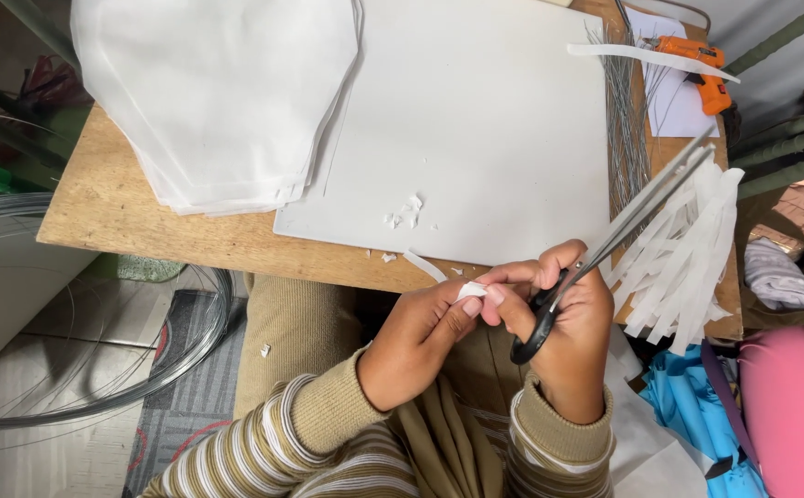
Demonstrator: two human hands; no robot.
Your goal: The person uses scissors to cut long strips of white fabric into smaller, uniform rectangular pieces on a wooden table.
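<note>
Head view showed the left hand (pixel 420 337) pinching a small folded scrap of white paper (pixel 472 290) between thumb and fingertips, just below the desk's near edge and over the person's lap. The right hand (pixel 563 323) was closed around the black loop handles of long steel-bladed scissors (pixel 605 244), the blades slightly parted and pointing up and to the right, while its fingertips also touched the scrap.

Just beside the scissor blades, a bunch of cut white paper strips (pixel 688 258) hung over the right end of the wooden desk (pixel 107 207). Tiny white paper snippets (pixel 407 214) lay on a large white sheet (pixel 485 120) near the desk's front edge, with one short strip (pixel 423 266) at the edge itself. A thick stack of white paper pieces (pixel 218 92) rested on the left part of the desk, apparently uncut. Thin grey wires (pixel 625 129) and an orange glue gun (pixel 697 69) lay at the far right.

Judging by this, a fair batch of strips was already cut, yet most of the stack remained.
</note>
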